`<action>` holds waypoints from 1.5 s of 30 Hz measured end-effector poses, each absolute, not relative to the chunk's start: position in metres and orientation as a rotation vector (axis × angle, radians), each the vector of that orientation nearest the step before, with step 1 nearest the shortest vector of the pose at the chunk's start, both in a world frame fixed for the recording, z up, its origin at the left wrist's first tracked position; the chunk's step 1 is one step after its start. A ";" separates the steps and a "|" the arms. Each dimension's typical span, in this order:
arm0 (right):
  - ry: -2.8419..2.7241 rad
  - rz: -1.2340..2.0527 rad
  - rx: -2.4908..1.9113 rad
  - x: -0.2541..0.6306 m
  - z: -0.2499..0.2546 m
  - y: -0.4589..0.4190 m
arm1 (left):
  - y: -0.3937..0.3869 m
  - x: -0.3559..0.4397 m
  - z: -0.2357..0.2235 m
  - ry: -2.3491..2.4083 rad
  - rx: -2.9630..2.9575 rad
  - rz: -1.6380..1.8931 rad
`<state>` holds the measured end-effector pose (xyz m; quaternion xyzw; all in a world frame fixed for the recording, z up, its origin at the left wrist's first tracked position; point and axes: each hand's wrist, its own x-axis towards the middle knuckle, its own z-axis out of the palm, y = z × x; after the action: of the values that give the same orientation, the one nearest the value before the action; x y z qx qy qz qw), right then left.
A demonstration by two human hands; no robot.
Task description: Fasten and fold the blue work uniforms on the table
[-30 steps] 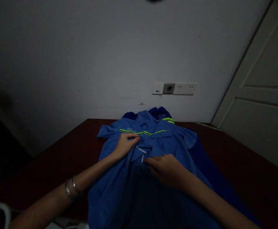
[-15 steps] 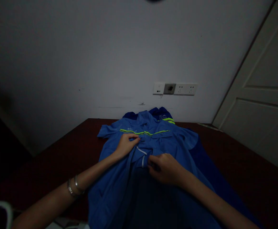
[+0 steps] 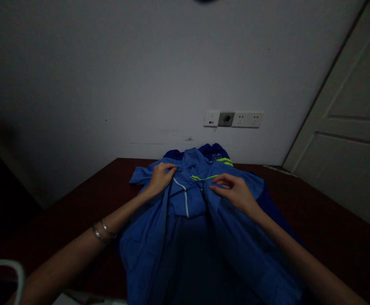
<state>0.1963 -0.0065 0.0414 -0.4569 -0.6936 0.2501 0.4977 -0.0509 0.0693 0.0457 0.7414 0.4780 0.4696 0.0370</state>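
A blue work shirt (image 3: 196, 205) with short sleeves and yellow-green stripes lies on the table, collar toward the wall and its front spread open. White piping shows inside the opening. My left hand (image 3: 162, 178) pinches the left front edge near the chest. My right hand (image 3: 234, 191) has thumb and fingertips at the right front panel (image 3: 223, 220), which is folded outward; the fingers are bent around its edge. Beneath the shirt is a darker blue garment (image 3: 215, 151) with yellow-green bands, showing at the top and along the right side.
The dark red-brown table (image 3: 108, 186) meets a pale wall (image 3: 108, 84) at the back. Wall sockets (image 3: 246, 120) sit above the shirt. A white panelled door (image 3: 353, 161) stands on the right. A pale curved rim (image 3: 21, 275) shows at bottom left.
My hands have moved apart and farther up the shirt, the right one going up and right. The front now lies wider open, with more white piping exposed.
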 end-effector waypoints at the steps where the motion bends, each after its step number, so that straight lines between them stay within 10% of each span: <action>1: -1.600 0.646 -1.111 0.197 0.040 -0.003 | 0.073 -0.052 0.047 1.474 2.261 1.458; 29: -1.416 1.218 -1.032 0.178 0.023 -0.011 | 0.003 -0.010 0.033 1.086 2.378 1.021; 45: -1.557 0.957 -1.049 0.175 0.016 -0.006 | -0.005 -0.009 0.028 1.130 2.685 0.969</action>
<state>0.1746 -0.0059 0.0157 -0.4326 -0.6423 0.3947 0.4945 -0.0089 -0.0050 0.0276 0.8740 0.3680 0.3153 0.0358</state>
